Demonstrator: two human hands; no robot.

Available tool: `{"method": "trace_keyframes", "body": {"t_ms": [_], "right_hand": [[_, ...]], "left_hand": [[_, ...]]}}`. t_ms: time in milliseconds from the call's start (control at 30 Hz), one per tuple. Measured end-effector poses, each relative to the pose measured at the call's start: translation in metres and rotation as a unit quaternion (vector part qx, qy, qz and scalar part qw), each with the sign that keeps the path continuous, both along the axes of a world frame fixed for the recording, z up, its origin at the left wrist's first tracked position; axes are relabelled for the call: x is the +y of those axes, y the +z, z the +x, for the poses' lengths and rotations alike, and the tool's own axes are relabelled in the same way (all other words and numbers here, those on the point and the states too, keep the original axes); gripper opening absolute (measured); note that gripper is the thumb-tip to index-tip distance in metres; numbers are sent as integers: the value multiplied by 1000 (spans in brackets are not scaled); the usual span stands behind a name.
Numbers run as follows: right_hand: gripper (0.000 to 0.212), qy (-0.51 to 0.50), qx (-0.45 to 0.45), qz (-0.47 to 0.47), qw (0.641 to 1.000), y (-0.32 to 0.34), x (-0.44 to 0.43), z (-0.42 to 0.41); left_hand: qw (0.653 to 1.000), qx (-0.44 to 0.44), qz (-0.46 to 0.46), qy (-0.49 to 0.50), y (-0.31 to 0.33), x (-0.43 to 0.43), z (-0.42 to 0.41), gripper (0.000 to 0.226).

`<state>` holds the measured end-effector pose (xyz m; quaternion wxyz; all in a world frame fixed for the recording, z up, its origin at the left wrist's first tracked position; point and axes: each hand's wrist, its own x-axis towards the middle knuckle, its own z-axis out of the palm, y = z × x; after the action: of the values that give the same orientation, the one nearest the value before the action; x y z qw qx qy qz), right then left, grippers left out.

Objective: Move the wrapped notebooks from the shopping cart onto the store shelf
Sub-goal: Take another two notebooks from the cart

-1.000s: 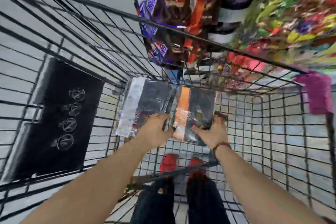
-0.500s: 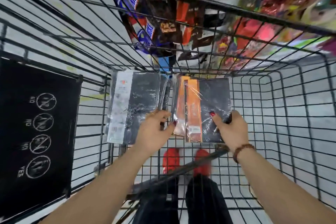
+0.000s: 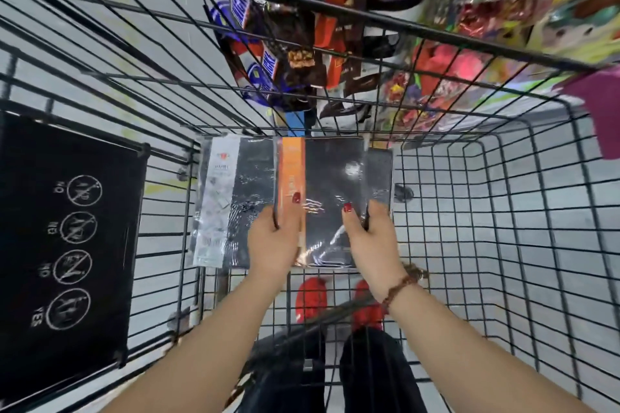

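Note:
Inside the black wire shopping cart (image 3: 503, 218) lie plastic-wrapped notebooks. A black notebook with an orange band (image 3: 322, 178) is on top, held flat between both hands. My left hand (image 3: 273, 241) grips its left edge, thumb on the orange band. My right hand (image 3: 372, 238) grips its right edge, thumb on the black cover. Under it on the left lies a black notebook with a white band (image 3: 224, 198). Another dark notebook (image 3: 380, 174) peeks out on the right. The store shelf (image 3: 335, 27) with hanging snack packs shows beyond the cart's far wall.
A black child-seat flap (image 3: 67, 245) with white warning symbols stands at the cart's left. Colourful candy bags (image 3: 503, 10) fill the upper right. A magenta handle part (image 3: 604, 111) sits at the right rim. My red shoes (image 3: 312, 298) and grey floor show through the mesh.
Both hands have come together onto the orange-banded notebook, which now lies over the white-banded one. The left hand left the white-banded notebook. The view has tilted closer to the cart.

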<state>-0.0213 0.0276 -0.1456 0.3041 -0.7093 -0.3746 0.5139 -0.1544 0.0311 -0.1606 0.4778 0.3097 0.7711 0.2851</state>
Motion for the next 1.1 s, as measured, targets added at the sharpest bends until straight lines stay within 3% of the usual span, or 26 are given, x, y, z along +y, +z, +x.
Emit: {"method": "trace_keyframes", "body": {"t_ms": [67, 133, 267, 367, 533, 800, 1000, 1100], "right_hand": [[11, 19, -18, 18, 999, -5, 5, 4], [6, -26, -60, 31, 997, -15, 8, 15], [55, -95, -211, -20, 973, -38, 12, 40], [83, -54, -224, -128, 965, -46, 12, 45], [48, -11, -129, -170, 977, -51, 6, 43], [21, -56, -135, -144, 979, -33, -6, 58], [6, -13, -181, -85, 980, 22, -21, 69], [8, -38, -151, -57, 986, 64, -30, 78]], "left_hand": [[1000, 20, 11, 15, 0, 2, -11, 36], [998, 42, 29, 20, -4, 4, -25, 38], [996, 75, 26, 43, -14, 2, -52, 34], [993, 116, 10, 34, -21, -4, -70, 40], [991, 136, 5, -10, -23, -6, -71, 33], [995, 97, 0, -1, -5, -7, -66, 23], [996, 85, -10, -3, 46, -15, -59, 41], [997, 78, -1, -19, 76, -20, -54, 54]]}}
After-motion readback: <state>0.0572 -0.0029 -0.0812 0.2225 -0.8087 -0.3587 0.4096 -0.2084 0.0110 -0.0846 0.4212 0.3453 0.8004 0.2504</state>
